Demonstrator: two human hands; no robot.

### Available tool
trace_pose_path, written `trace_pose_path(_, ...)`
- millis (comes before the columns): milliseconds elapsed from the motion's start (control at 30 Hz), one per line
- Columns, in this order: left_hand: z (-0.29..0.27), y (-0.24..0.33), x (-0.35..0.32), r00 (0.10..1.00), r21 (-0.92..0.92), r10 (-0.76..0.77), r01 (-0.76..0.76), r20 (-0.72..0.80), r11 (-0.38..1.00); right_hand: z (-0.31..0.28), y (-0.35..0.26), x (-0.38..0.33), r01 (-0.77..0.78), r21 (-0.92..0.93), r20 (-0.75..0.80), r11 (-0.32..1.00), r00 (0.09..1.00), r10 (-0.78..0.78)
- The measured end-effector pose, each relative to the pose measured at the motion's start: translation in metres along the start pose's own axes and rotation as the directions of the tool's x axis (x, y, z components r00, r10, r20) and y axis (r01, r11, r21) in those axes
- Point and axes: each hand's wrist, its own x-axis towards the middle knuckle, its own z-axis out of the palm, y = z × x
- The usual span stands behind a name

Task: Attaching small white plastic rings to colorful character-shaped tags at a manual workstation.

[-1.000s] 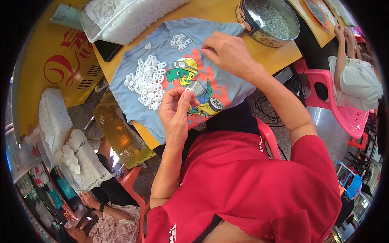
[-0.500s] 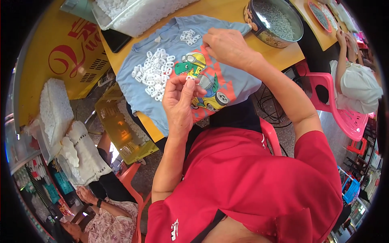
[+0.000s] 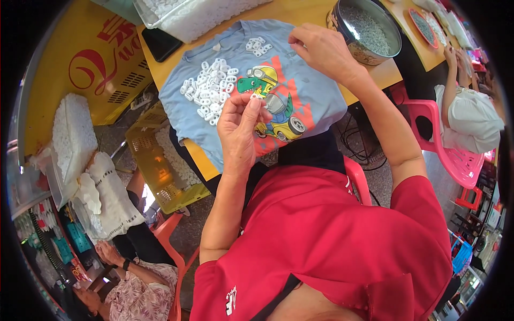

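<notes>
My left hand (image 3: 239, 125) pinches a small white plastic piece (image 3: 256, 97) between thumb and fingers, above a light blue T-shirt (image 3: 324, 104) with a dinosaur print. To its upper left lies a pile of white oval pieces (image 3: 210, 90), each with small holes. A smaller cluster of such pieces (image 3: 258, 47) sits apart near the shirt's far edge. My right hand (image 3: 326, 51) hovers over the shirt's far right side, close to the round tin (image 3: 362, 55) of small grey metal parts. Its thumb and fingertips are drawn together; anything between them is too small to make out.
A clear bin (image 3: 201, 21) of white pieces stands at the table's far edge, near a black phone (image 3: 160, 45). On the floor at left is a yellow crate (image 3: 142, 142). Co-workers sit at lower left and far right; a pink chair (image 3: 455, 163) stands at right.
My right hand has moved right, away from the printed figure and toward the tin. My left hand keeps its pinch on the white piece. The whole view has shifted slightly.
</notes>
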Motion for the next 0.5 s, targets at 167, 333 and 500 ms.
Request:
trace_pose_path(167, -0.003, -0.001, 0.0, 1.0, 0.021, -0.011, 0.011, -0.014, 1.0, 0.004, 0.003, -0.002, 0.008, 0.043, 0.098, 0.999, 0.995, -0.012)
trace_pose_path(333, -0.003, -0.002, 0.0, 0.999, 0.031, -0.027, 0.028, -0.019, 0.999, 0.013, -0.002, -0.001, -0.016, 0.017, 0.162, 1.0, 0.987, 0.013)
trace_pose_path(500, -0.004, -0.001, 0.002, 1.0, 0.039, -0.015, 0.016, -0.02, 0.999, 0.023, -0.002, 0.002, -0.028, -0.058, 0.188, 0.998, 0.982, 0.038)
